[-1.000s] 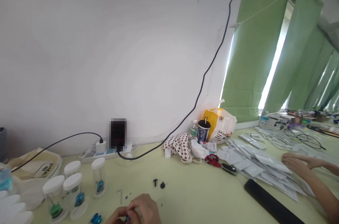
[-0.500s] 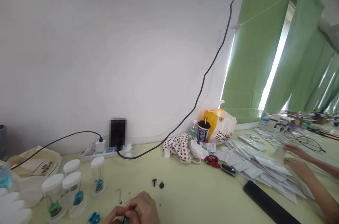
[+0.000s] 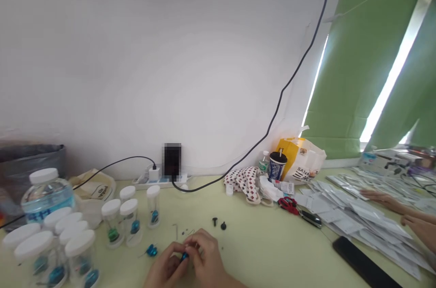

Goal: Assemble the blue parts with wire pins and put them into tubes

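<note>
Small metallic-blue part (image 3: 184,256) low over the surface (image 3: 265,251), between both hands' fingertips. Left hand (image 3: 166,264) and right hand (image 3: 206,254): each grip closed, pinching the part; exact contact partly hidden. Just left, on the surface: second blue part (image 3: 151,250). Beyond the hands: L-shaped key (image 3: 176,231), two black knob-headed screws (image 3: 215,221). Farther left: white-capped clear jars (image 3: 153,206).

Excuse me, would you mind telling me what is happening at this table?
The left hand and right hand hold a small blue part together. A loose blue piece lies left of them, with lidded clear jars farther left. Two black parts lie beyond the hands. Further right, a co-worker's hands are by a heap of white packets.
</note>
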Tool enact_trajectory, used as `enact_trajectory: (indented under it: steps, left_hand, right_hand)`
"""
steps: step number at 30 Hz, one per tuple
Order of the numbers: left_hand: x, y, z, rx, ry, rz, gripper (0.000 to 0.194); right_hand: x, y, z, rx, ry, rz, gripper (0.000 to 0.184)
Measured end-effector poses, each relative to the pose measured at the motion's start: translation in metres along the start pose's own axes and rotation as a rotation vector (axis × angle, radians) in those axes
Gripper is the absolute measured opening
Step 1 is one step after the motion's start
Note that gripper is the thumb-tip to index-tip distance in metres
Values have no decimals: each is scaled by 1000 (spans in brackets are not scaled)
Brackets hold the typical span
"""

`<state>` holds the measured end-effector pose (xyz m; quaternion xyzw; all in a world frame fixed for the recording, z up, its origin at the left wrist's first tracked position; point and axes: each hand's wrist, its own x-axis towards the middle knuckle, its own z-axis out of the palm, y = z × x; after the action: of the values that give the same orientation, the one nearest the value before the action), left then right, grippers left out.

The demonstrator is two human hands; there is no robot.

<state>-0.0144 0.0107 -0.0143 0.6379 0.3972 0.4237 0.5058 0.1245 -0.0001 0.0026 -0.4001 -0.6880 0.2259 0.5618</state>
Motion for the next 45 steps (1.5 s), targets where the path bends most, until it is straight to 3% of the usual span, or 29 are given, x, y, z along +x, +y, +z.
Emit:
enact_trajectory:
  steps: [8, 15, 23, 39, 42, 45]
  left_hand:
    - [-1, 7, 1, -37, 19, -27, 35]
    - [-2, 17, 2, -129, 33, -60, 31]
    - [-4, 23, 2, -110, 33, -42, 29]
    - [-5, 12, 2, -91, -7, 11, 27]
    - [-4, 14, 0, -154, 55, -19, 26]
    - [-1, 14, -3, -176, 174, -44, 28]
  right_hand:
    - [0, 1, -2, 118, 3, 160, 24]
    - [-1, 6, 1, 190, 10, 253, 15]
    - [2, 0, -3, 353, 15, 277, 12]
    - [0, 0, -5, 239, -26, 230, 18]
    - [3, 1, -8, 244, 50, 241, 29]
    - [6, 3, -15, 127, 174, 243, 27]
